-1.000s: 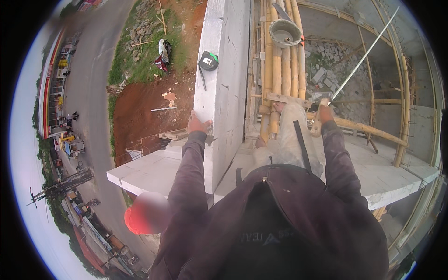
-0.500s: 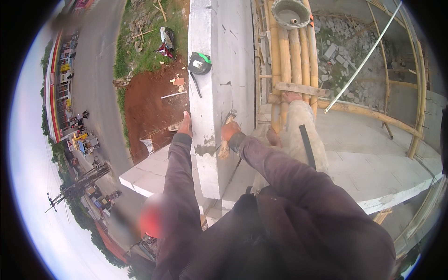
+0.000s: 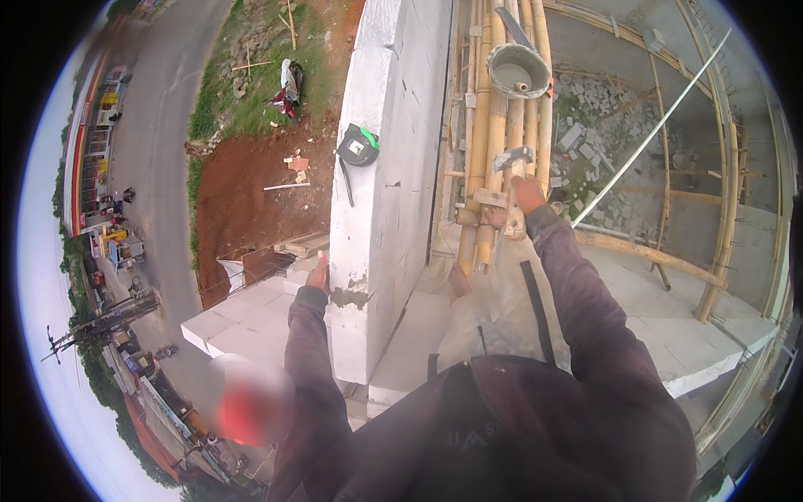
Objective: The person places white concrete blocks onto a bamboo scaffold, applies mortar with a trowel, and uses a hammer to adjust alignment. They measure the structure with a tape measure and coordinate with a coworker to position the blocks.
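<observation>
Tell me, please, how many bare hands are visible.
2: the left hand beside the white block wall, and the right hand holding the hammer over the bamboo poles. Other people's hands may be hidden.

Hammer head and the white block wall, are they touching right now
Apart. The head view shows the hammer head over the bamboo poles, with bamboo plainly visible between it and the white block wall.

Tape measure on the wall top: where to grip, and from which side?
Grip the compact body of the tape measure, probably from above: it lies exposed on top of the wall, close to the left edge. The strap trailing toward the wearer looks too thin to lift by. The left hand suits best; the right hand holds a hammer.
</observation>
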Demonstrator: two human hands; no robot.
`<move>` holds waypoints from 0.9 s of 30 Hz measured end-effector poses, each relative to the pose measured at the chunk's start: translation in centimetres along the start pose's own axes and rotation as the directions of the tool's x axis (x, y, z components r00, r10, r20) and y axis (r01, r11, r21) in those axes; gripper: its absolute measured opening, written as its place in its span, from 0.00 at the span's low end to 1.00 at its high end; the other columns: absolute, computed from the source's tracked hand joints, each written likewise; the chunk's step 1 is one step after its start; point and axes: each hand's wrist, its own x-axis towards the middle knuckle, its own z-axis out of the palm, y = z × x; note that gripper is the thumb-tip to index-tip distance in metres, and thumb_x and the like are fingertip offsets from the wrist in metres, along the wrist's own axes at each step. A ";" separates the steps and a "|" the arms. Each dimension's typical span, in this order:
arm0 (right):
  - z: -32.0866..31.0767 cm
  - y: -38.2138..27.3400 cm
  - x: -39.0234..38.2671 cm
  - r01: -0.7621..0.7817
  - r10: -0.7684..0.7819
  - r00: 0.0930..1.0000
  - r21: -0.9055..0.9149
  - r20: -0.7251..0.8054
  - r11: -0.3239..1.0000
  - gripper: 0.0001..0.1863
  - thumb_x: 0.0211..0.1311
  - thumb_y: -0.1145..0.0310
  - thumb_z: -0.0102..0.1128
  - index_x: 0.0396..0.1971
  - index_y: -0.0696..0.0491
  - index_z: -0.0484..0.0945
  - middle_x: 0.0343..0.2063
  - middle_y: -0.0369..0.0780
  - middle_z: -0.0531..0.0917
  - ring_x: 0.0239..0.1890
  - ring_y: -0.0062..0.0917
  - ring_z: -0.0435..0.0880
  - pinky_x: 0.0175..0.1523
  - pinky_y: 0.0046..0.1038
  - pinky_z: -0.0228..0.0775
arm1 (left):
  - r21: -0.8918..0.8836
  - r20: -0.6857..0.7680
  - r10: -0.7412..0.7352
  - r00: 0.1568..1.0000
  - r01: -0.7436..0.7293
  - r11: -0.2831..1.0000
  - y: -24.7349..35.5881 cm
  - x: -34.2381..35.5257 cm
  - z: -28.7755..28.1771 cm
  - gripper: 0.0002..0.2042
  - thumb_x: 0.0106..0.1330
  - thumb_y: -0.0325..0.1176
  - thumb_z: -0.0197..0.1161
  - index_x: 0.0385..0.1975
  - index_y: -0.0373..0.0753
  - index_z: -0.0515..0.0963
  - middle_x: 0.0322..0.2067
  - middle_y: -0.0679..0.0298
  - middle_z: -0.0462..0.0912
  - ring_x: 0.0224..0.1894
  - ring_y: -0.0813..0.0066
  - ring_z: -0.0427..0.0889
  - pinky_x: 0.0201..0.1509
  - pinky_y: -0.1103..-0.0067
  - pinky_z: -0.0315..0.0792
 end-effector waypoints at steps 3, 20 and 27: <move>-6.8 10.1 -3.8 -0.319 0.333 0.926 0.105 -0.175 0.942 0.13 0.60 0.65 0.51 0.32 0.60 0.79 0.24 0.50 0.81 0.29 0.41 0.85 0.36 0.41 0.76 | 0.156 -0.160 -0.143 0.977 0.168 0.973 -3.3 -1.3 -3.0 0.39 0.71 0.66 0.40 0.61 0.31 0.70 0.58 0.53 0.76 0.58 0.63 0.76 0.63 0.70 0.68; -4.6 -11.6 6.1 0.300 -0.282 0.953 -0.483 0.112 0.822 0.17 0.67 0.63 0.52 0.43 0.65 0.74 0.38 0.56 0.80 0.40 0.48 0.80 0.45 0.43 0.69 | 0.722 -0.567 0.653 0.502 -0.078 0.687 6.6 -3.4 18.5 0.43 0.65 0.53 0.59 0.70 0.26 0.52 0.72 0.46 0.50 0.76 0.48 0.43 0.75 0.49 0.37; 9.1 -28.8 17.8 0.533 -0.441 0.821 -0.764 0.362 0.363 0.17 0.62 0.63 0.56 0.38 0.66 0.73 0.39 0.60 0.79 0.44 0.52 0.79 0.49 0.47 0.68 | 0.641 -0.615 0.570 0.545 -0.075 0.764 7.3 -2.5 18.2 0.51 0.61 0.64 0.58 0.70 0.26 0.50 0.72 0.45 0.49 0.76 0.50 0.42 0.75 0.48 0.36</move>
